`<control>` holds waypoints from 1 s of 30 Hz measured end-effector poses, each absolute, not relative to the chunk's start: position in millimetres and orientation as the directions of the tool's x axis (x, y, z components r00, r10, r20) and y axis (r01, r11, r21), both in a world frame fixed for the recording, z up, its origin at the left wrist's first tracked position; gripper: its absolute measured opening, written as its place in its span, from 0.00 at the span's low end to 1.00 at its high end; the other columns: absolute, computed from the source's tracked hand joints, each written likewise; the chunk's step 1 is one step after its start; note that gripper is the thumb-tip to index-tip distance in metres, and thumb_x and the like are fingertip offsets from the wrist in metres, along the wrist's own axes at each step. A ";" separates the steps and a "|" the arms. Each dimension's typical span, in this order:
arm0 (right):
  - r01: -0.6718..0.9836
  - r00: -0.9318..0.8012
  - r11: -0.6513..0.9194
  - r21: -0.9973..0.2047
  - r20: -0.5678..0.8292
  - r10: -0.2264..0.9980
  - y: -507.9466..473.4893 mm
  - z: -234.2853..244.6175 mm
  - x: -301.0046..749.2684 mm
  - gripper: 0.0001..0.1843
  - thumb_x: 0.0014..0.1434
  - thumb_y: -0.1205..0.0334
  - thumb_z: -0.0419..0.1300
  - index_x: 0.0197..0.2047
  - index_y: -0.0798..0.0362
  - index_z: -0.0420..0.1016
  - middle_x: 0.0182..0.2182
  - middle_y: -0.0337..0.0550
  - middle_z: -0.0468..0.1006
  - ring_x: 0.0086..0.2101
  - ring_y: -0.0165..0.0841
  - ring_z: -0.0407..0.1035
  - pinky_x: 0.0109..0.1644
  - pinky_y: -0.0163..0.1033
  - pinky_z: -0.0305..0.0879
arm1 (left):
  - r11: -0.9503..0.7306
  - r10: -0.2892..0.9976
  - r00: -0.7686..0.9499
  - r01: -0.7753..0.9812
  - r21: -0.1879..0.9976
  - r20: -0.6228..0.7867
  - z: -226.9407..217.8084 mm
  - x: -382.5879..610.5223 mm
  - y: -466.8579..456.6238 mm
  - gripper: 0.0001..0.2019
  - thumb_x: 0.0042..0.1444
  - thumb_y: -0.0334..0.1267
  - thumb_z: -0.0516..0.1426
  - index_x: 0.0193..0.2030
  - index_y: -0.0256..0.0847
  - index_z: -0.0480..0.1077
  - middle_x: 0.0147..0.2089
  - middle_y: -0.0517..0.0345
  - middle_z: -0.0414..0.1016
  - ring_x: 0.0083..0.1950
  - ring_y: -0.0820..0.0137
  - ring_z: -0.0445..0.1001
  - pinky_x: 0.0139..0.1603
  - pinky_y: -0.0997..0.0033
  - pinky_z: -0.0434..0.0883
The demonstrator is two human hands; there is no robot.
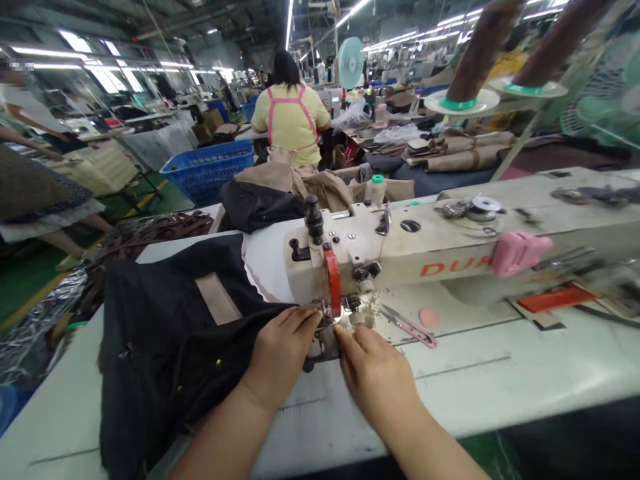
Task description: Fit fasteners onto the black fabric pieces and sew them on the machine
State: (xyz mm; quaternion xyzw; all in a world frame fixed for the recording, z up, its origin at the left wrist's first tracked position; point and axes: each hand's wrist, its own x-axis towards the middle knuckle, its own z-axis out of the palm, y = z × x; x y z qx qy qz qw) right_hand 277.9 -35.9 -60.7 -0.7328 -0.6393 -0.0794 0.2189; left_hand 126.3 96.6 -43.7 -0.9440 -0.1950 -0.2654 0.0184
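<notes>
A sewing machine (365, 247) with a red guard (333, 280) beside its needle stands in front of me. My left hand (280, 353) is closed at the needle area, its fingers pressed together on the edge of a black fabric piece (165, 320). That piece spreads over the table to the left and bears a beige patch (218, 298) and small brass-coloured studs. On the other side of the needle my right hand (380, 373) is closed in a pinch, fingertips close to the presser foot. Whatever it grips is hidden by the fingers.
Thread snips (413, 328) with pink handles and a pink disc (430, 318) lie right of the needle. A pink holder (520, 253) sits on the machine arm. Behind are a blue basket (210, 167), folded brown fabric, and a seated co-worker (290, 113); another person stands left.
</notes>
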 end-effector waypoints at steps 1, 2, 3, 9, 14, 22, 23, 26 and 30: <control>0.969 0.175 -0.086 -0.231 0.400 0.899 -35.4 -60.8 277.8 0.15 0.65 0.67 0.62 0.55 0.53 0.78 0.33 0.43 0.76 0.33 0.35 0.67 0.34 0.38 0.54 | -0.921 0.364 0.780 0.384 0.070 0.509 -44.2 126.0 96.2 0.10 0.68 0.29 0.56 0.52 0.36 0.77 0.49 0.50 0.82 0.50 0.61 0.80 0.53 0.60 0.81; 0.966 0.184 -0.089 -0.244 0.403 0.897 -34.5 -60.6 277.6 0.14 0.65 0.66 0.61 0.54 0.52 0.78 0.33 0.42 0.75 0.33 0.34 0.67 0.34 0.38 0.54 | -0.917 0.372 0.776 0.391 0.073 0.510 -44.8 125.6 95.9 0.10 0.68 0.30 0.56 0.52 0.37 0.77 0.48 0.50 0.82 0.49 0.62 0.80 0.52 0.60 0.81; 0.962 0.192 -0.091 -0.256 0.404 0.894 -33.5 -60.1 277.3 0.13 0.66 0.66 0.61 0.53 0.52 0.78 0.32 0.42 0.75 0.33 0.34 0.66 0.34 0.38 0.54 | -0.914 0.379 0.771 0.398 0.078 0.512 -45.3 125.4 95.7 0.10 0.69 0.31 0.56 0.51 0.38 0.77 0.48 0.51 0.82 0.49 0.62 0.80 0.52 0.60 0.81; 0.954 0.189 -0.072 -0.290 0.399 0.897 -30.9 -58.9 276.9 0.15 0.64 0.68 0.62 0.53 0.54 0.76 0.34 0.42 0.75 0.35 0.36 0.67 0.37 0.39 0.57 | -0.907 0.372 0.757 0.420 0.035 0.537 -45.2 128.8 94.4 0.08 0.70 0.35 0.55 0.46 0.42 0.76 0.47 0.53 0.81 0.46 0.62 0.80 0.46 0.60 0.80; 0.937 0.222 -0.079 -0.341 0.406 0.886 -30.0 -61.6 275.2 0.11 0.61 0.70 0.65 0.47 0.54 0.76 0.34 0.42 0.75 0.34 0.36 0.66 0.38 0.40 0.57 | -0.884 0.358 0.742 0.465 -0.050 0.567 -46.9 132.5 90.3 0.08 0.71 0.35 0.54 0.46 0.41 0.76 0.43 0.51 0.81 0.43 0.63 0.80 0.44 0.63 0.79; 0.916 0.269 -0.082 -0.393 0.450 0.851 -30.1 -63.1 272.1 0.14 0.59 0.74 0.64 0.48 0.55 0.74 0.33 0.43 0.74 0.34 0.38 0.66 0.40 0.44 0.60 | -0.844 0.360 0.796 0.500 -0.193 0.487 -54.7 125.3 91.1 0.11 0.69 0.35 0.55 0.52 0.42 0.77 0.42 0.49 0.83 0.43 0.59 0.82 0.45 0.60 0.77; 0.915 0.266 -0.079 -0.396 0.443 0.856 -30.5 -63.4 271.7 0.15 0.59 0.74 0.64 0.49 0.56 0.73 0.34 0.44 0.74 0.35 0.38 0.66 0.40 0.44 0.60 | -0.836 0.371 0.791 0.512 -0.196 0.486 -55.3 124.9 91.2 0.11 0.69 0.35 0.55 0.53 0.42 0.77 0.42 0.49 0.83 0.42 0.59 0.82 0.44 0.61 0.77; 0.906 0.259 -0.070 -0.417 0.417 0.871 -30.7 -63.3 270.5 0.18 0.58 0.74 0.64 0.52 0.58 0.72 0.35 0.45 0.74 0.35 0.39 0.67 0.40 0.45 0.63 | -0.831 0.377 0.790 0.519 -0.201 0.484 -56.0 124.3 90.0 0.11 0.68 0.37 0.58 0.55 0.42 0.76 0.44 0.48 0.84 0.44 0.58 0.82 0.47 0.60 0.77; 0.896 0.270 -0.070 -0.438 0.413 0.870 -30.9 -61.5 269.4 0.21 0.57 0.73 0.65 0.55 0.60 0.73 0.39 0.48 0.77 0.37 0.40 0.68 0.42 0.46 0.66 | -0.851 0.356 0.811 0.487 -0.198 0.464 -54.3 124.2 87.9 0.11 0.67 0.37 0.59 0.54 0.45 0.76 0.46 0.51 0.84 0.46 0.59 0.82 0.52 0.58 0.76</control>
